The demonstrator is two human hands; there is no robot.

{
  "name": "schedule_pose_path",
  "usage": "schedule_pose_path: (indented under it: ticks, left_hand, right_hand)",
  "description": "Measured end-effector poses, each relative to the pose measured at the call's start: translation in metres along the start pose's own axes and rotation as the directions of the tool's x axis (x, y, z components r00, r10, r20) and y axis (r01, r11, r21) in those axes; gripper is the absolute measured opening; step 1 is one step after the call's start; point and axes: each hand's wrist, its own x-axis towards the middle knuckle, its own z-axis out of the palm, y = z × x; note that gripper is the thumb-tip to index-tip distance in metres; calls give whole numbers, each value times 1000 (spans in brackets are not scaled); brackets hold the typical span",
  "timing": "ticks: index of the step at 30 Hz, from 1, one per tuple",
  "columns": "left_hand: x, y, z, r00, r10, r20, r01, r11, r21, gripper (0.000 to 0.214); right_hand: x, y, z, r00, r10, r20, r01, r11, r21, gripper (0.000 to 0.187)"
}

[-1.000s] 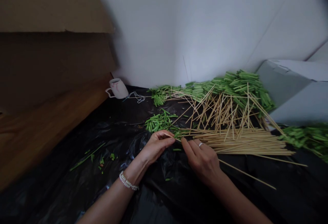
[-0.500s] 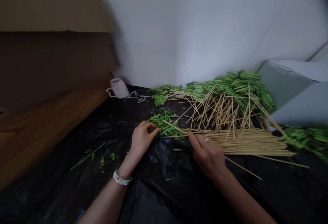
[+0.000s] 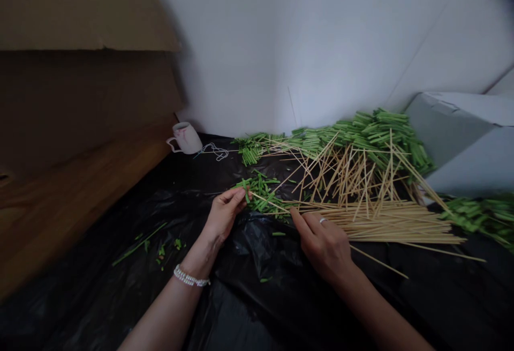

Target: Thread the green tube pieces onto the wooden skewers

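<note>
My left hand (image 3: 225, 213), with a beaded bracelet at the wrist, pinches a short cut piece of green stalk (image 3: 246, 191) between thumb and fingers. My right hand (image 3: 324, 239), wearing a ring, is closed on a thin bamboo skewer (image 3: 270, 202). The skewer's far end points left and meets the green piece, or lies right beside it; I cannot tell if it goes in. Just beyond the left fingers lies a small loose heap of cut green pieces (image 3: 263, 182). Beside the right hand is a thick bundle of bare skewers (image 3: 397, 225).
Black plastic sheeting (image 3: 249, 308) covers the surface. Skewers threaded with green pieces (image 3: 373, 131) are piled along the wall, and more greens (image 3: 485, 217) lie far right. A white mug (image 3: 187, 139) and tangled string (image 3: 214, 151) stand back left. A cardboard box (image 3: 88, 94) and a pale box (image 3: 453, 131) flank the sheeting.
My left hand has turned and picked a green piece from the heap, bringing it to the skewer's end. My right hand has shifted slightly left with the skewer.
</note>
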Motion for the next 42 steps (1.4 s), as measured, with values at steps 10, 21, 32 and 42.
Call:
schedule_pose_path:
  ticks: [10, 21, 32, 42]
  left_hand:
    - [-2, -2, 2, 987, -123, 107, 145, 961, -234, 31]
    - [-3, -4, 2, 986, -114, 120, 139, 963, -232, 27]
    - [-2, -4, 1, 990, -70, 120, 89, 983, -160, 26]
    - [-3, -8, 3, 990, -89, 105, 105, 981, -164, 27]
  right_hand:
    - [-1, -1, 0, 1000, -10, 3, 10, 1000, 1, 41]
    - [-2, -1, 1, 1000, -8, 13, 8, 1000, -15, 42]
    - [-2, 0, 0, 1000, -16, 9, 16, 1000, -1, 40]
    - [-2, -4, 1, 999, 14, 46, -16, 1000, 24, 38]
